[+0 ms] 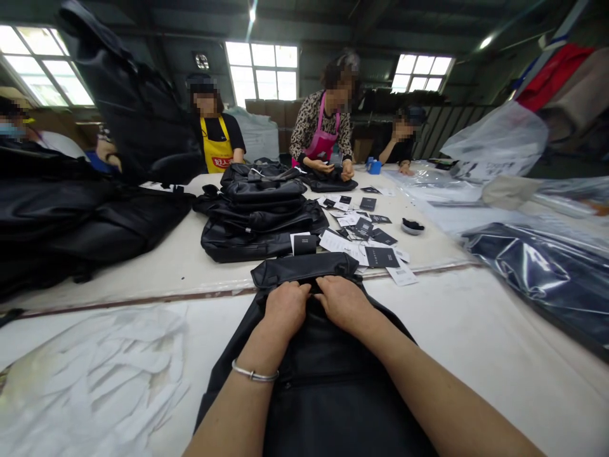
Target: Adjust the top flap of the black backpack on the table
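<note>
A black leather-like backpack (333, 406) lies in front of me on the white table, its top pointing away. My left hand (288, 308) and my right hand (345, 304) are side by side at its upper end, fingers curled over the edge below the folded top flap (304, 268). Both thumbs point inward, a small gap apart; the fingertips are hidden in the bag's fold. A silver bangle circles my left wrist. Just past the flap are black and white hang tags (382, 257) and a pile of black bags (257, 222).
More black bags (71, 216) are heaped at the left, below white crumpled sheets (109, 381). At the right lies a plastic-wrapped dark bag (547, 266). A small dish (412, 230) holds dark bits. Several co-workers stand or sit across the table, one in a pink apron (324, 136).
</note>
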`<action>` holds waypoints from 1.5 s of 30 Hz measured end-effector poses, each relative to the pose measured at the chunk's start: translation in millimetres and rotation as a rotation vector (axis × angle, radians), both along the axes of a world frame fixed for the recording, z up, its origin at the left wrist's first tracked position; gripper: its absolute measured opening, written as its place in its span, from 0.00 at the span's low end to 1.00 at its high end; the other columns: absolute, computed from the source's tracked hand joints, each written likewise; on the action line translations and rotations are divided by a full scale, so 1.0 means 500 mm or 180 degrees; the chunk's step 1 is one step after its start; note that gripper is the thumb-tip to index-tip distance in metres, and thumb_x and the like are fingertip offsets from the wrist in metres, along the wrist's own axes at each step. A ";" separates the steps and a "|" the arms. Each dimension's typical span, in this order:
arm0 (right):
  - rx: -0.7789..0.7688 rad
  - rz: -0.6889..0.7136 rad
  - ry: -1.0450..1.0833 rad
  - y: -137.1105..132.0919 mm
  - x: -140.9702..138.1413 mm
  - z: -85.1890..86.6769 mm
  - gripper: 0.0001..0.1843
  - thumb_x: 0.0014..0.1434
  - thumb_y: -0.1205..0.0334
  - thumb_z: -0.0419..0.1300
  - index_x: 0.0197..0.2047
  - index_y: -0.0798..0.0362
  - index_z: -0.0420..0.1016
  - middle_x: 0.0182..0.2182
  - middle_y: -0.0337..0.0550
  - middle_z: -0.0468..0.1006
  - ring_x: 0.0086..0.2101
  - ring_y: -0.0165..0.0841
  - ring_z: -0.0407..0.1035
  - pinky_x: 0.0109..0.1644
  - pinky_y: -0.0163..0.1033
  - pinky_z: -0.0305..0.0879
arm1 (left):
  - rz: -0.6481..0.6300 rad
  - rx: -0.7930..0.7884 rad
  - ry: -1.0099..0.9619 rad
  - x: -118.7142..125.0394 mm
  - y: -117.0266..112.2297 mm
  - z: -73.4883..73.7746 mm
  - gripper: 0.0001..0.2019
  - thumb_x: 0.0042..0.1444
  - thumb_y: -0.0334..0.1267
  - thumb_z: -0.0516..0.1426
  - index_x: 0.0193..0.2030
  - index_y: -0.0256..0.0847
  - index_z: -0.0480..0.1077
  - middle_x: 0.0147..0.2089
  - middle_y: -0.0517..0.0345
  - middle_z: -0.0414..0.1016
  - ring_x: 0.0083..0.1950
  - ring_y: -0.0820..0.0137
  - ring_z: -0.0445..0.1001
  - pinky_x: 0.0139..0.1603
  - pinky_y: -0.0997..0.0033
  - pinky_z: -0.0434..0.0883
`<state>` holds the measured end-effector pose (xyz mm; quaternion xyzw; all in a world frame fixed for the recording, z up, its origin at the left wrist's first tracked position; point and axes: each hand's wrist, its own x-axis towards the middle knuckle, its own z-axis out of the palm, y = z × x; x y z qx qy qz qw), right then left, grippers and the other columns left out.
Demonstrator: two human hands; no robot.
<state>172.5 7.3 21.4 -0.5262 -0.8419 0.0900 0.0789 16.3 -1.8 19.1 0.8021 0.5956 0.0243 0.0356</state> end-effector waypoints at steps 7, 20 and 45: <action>0.0274 0.0153 -0.0034 -0.021 0.001 0.031 0.24 0.61 0.75 0.46 0.58 0.60 0.67 0.55 0.54 0.70 0.53 0.40 0.64 0.58 0.40 0.58 | 0.0312 0.0294 -0.0111 0.007 0.002 -0.026 0.15 0.67 0.40 0.47 0.55 0.47 0.68 0.43 0.51 0.72 0.47 0.63 0.71 0.43 0.68 0.68; -0.0161 0.0236 -0.0596 -0.060 -0.034 0.005 0.24 0.61 0.67 0.50 0.60 0.63 0.65 0.54 0.65 0.68 0.51 0.51 0.65 0.51 0.51 0.62 | 0.0459 0.0335 -0.0235 0.007 0.009 -0.037 0.10 0.65 0.39 0.51 0.49 0.43 0.70 0.43 0.52 0.72 0.48 0.63 0.69 0.45 0.68 0.67; -0.0154 0.0438 0.0143 0.013 0.002 -0.053 0.21 0.62 0.63 0.57 0.57 0.57 0.69 0.54 0.56 0.67 0.53 0.43 0.61 0.60 0.46 0.55 | 0.0092 -0.0346 0.0187 0.044 -0.034 -0.023 0.23 0.60 0.34 0.47 0.60 0.24 0.65 0.59 0.29 0.63 0.60 0.49 0.61 0.60 0.51 0.59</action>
